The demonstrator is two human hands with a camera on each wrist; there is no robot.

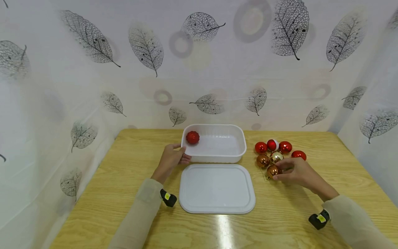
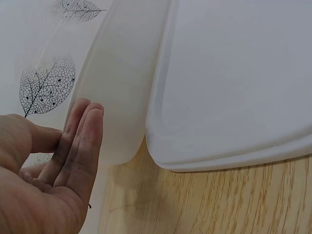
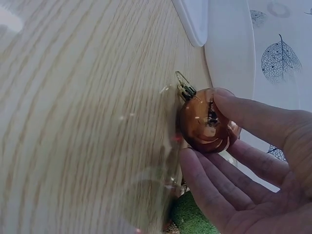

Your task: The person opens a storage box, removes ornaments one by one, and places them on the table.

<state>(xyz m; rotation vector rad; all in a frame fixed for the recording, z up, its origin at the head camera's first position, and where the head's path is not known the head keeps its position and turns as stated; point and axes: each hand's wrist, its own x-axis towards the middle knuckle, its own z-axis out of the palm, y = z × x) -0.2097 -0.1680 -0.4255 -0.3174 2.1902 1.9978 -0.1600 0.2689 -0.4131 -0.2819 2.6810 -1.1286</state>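
My left hand (image 1: 172,157) pinches the left rim of a white plastic container (image 1: 217,159), thumb at the rim and fingers along the outer wall (image 2: 114,102). A ridged red Christmas bauble (image 1: 192,137) lies inside it, at the left end. With thumb and fingertips my right hand (image 1: 296,173) holds a shiny copper bauble (image 3: 204,122), its gold cap and wire loop pointing away from the palm. Around that hand lie another copper bauble (image 1: 262,161), a pale gold one (image 1: 276,157) and several red ones (image 1: 285,147). A green glittery ornament (image 3: 192,214) shows below the fingers in the right wrist view.
A flat white lid (image 1: 217,188) lies on the wooden table (image 1: 124,207) just in front of the container. A red and white bauble (image 1: 272,145) sits among the others. Behind the table hangs a leaf-patterned cloth (image 1: 199,79), close to the container's back.
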